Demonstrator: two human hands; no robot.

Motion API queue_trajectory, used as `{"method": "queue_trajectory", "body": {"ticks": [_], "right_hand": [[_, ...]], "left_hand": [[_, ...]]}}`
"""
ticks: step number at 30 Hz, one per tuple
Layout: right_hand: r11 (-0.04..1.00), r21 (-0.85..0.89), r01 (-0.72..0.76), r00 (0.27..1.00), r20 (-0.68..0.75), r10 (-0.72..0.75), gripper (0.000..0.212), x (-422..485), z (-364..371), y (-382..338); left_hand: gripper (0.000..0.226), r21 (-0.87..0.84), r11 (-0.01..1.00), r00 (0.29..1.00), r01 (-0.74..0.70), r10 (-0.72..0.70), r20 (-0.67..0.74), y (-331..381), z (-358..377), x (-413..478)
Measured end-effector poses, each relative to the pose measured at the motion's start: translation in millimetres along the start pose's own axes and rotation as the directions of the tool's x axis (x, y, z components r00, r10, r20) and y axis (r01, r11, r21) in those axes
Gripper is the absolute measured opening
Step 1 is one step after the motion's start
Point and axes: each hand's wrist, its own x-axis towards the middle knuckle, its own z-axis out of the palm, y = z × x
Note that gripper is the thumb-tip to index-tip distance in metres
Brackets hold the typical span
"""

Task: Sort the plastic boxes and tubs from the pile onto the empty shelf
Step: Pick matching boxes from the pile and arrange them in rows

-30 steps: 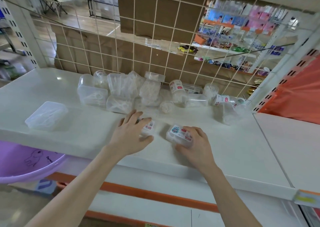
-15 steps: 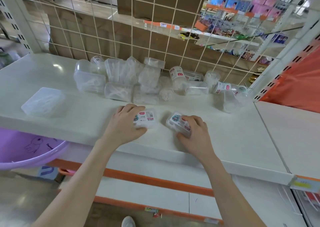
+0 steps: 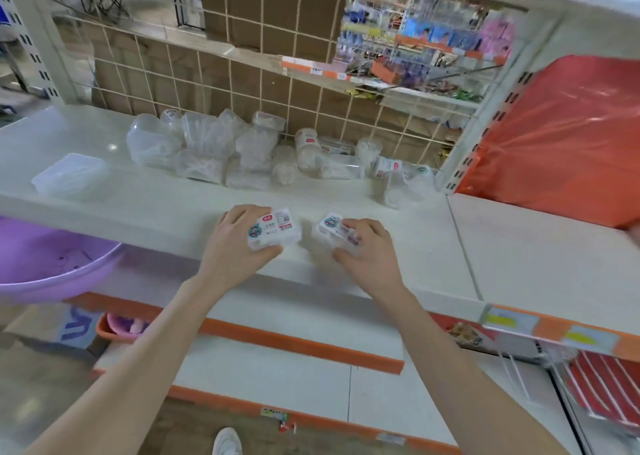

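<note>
Fingers are gripping boxes: my left hand [image 3: 235, 246] is clasping the left box [image 3: 277, 229], my right hand [image 3: 367, 257] the right box [image 3: 332, 227].
Both boxes are lying side by side between my fingers and thumbs; the pile [image 3: 242, 153] is lying straight beyond my fingertips, further back on the shelf [image 3: 156, 208].

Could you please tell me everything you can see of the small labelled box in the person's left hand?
The small labelled box is rectangular, translucent whitish plastic with rounded corners. Its top label shows a round cartoon picture, a red tag, print and a code patch. It sits label up near the front edge of the white shelf. The left hand grips it, fingers over its far left side, thumb at its near side. A similar box lies apart.
</note>
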Motion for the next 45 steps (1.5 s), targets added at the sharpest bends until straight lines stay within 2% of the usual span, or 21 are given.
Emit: {"method": "queue_trajectory", "body": {"ticks": [5,7,14,19,27,34,38,40,45], "right_hand": [[1.0,-0.003,0.021,1.0,-0.023,-0.021,0.048,-66.6,-55.3,40.6],[1.0,-0.004,-0.008,1.0,-0.016,0.008,0.048,-93.4,-70.9,60.2],[0.993,0.028,-0.114,0.983,-0.138,0.117,0.044,-173.0,-112.7,122.4],[0.983,0.016,-0.184,0.963,-0.198,0.184,0.048,-199.6,-141.9,156.4],[0.963,0.071,-0.258,0.924,-0.273,0.268,0.048,-209.6,-185.2,201.2],[0.938,0.066,-0.342,0.853,-0.397,0.339,0.045,-186.9,-243.9,256.4],[0.934,0.055,-0.353,0.822,-0.459,0.337,0.058,-163.4,-275.4,288.4],[0.928,0.063,-0.368,0.8,-0.486,0.351,0.054,-151.1,-288.7,302.9],[0.931,0.045,-0.361,0.794,-0.509,0.333,0.052,-120.5,-314.6,334.9]], "left_hand": [[0.073,-0.032,0.997,0.996,-0.068,0.07,0.047,60.9,32.7,-52.0],[0.072,-0.025,0.996,0.994,-0.086,0.087,0.061,79.4,44.7,-72.9],[0.079,-0.044,0.988,0.966,-0.151,0.157,0.204,145.1,91.1,-122.5],[0.076,-0.102,0.964,0.912,-0.247,0.266,0.312,185.8,123.1,-130.2],[0.078,-0.142,0.916,0.842,-0.376,0.402,0.36,240.6,183.1,-102.5],[0.083,-0.218,0.883,0.79,-0.416,0.469,0.395,309.2,251.9,-56.0],[0.068,-0.264,0.869,0.764,-0.419,0.494,0.415,344.4,288.0,-25.8],[0.077,-0.272,0.858,0.749,-0.436,0.513,0.419,359.6,304.4,-9.2],[0.076,-0.287,0.852,0.725,-0.437,0.523,0.449,387.0,338.7,27.3]]}}
